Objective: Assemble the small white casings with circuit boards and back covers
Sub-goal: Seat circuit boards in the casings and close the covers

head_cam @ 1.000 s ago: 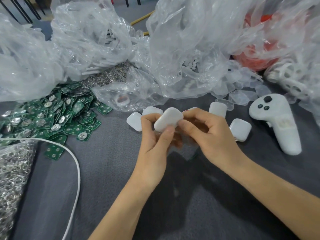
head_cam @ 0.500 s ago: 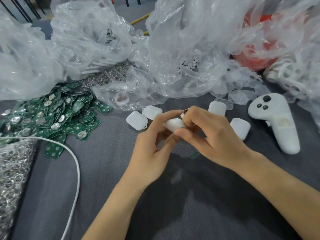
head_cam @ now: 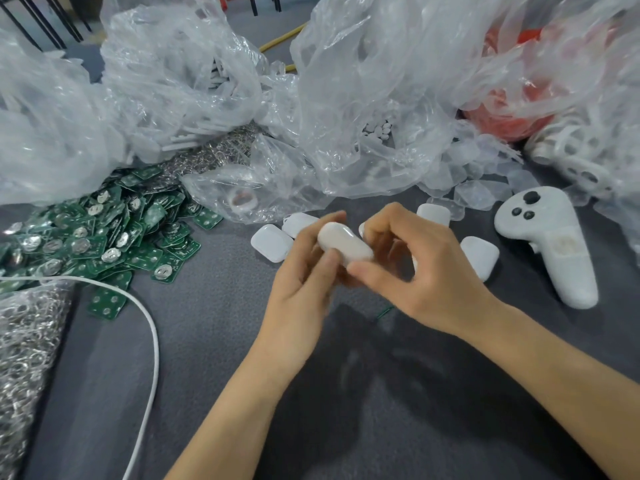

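Observation:
A small white rounded casing (head_cam: 344, 243) is held above the grey table between both hands. My left hand (head_cam: 304, 282) grips it from the left, thumb on its near edge. My right hand (head_cam: 415, 268) pinches its right end with thumb and curled fingers. Several more white casings lie on the table behind the hands, one at the left (head_cam: 272, 243) and one at the right (head_cam: 479, 256). A heap of green circuit boards (head_cam: 104, 230) with round metal contacts lies at the left.
Crumpled clear plastic bags (head_cam: 363, 98) fill the back of the table. A white game controller (head_cam: 550, 244) lies at the right. A white cable (head_cam: 150, 327) curves across the left. A bag of small metal parts (head_cam: 24, 358) sits at the left edge.
The casing has turned in my fingers and now shows its long rounded side. Both hands stayed in the same place above the table.

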The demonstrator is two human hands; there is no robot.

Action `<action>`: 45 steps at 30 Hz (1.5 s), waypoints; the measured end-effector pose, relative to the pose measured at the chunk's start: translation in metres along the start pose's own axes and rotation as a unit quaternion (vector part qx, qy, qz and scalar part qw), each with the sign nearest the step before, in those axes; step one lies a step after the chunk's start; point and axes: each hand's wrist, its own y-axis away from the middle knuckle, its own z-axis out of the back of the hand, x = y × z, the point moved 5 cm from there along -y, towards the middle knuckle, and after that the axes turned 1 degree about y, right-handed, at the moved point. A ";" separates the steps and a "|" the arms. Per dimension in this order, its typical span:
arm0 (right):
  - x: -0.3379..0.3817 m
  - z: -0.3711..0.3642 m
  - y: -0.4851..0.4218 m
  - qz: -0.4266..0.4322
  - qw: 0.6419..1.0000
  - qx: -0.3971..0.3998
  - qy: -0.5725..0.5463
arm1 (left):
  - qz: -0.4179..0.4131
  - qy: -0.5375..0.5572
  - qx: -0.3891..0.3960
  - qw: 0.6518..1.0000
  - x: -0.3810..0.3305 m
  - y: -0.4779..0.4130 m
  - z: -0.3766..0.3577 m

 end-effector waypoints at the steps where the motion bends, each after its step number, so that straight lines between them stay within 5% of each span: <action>1: 0.000 -0.004 0.002 0.012 0.999 0.006 0.036 | 0.045 0.073 -0.011 0.996 0.004 -0.002 0.001; 6: 0.006 -0.015 0.007 0.073 0.990 -0.002 0.122 | 0.067 0.131 -0.027 0.989 0.010 -0.003 0.004; 10: -0.010 -0.013 0.006 -0.125 0.989 -0.017 -0.082 | 0.044 0.069 -0.053 0.995 0.006 -0.004 0.015; 12: -0.019 -0.022 0.008 -0.243 0.940 0.024 -0.236 | 0.037 0.033 -0.042 0.998 0.005 -0.004 0.017; 15: -0.022 -0.032 0.012 -0.304 0.872 0.069 -0.377 | 0.043 0.011 -0.012 0.999 0.003 -0.003 0.014; 29: -0.021 -0.033 0.012 -0.303 0.888 0.078 -0.337 | 0.058 -0.012 0.029 0.998 0.011 0.000 0.008; 38: -0.016 -0.038 0.016 -0.296 0.890 0.044 -0.345 | 0.044 0.013 -0.065 0.997 0.012 -0.002 0.013; 45: -0.016 -0.040 0.017 -0.283 0.894 0.073 -0.339 | 0.009 -0.073 -0.049 0.996 0.004 0.002 0.007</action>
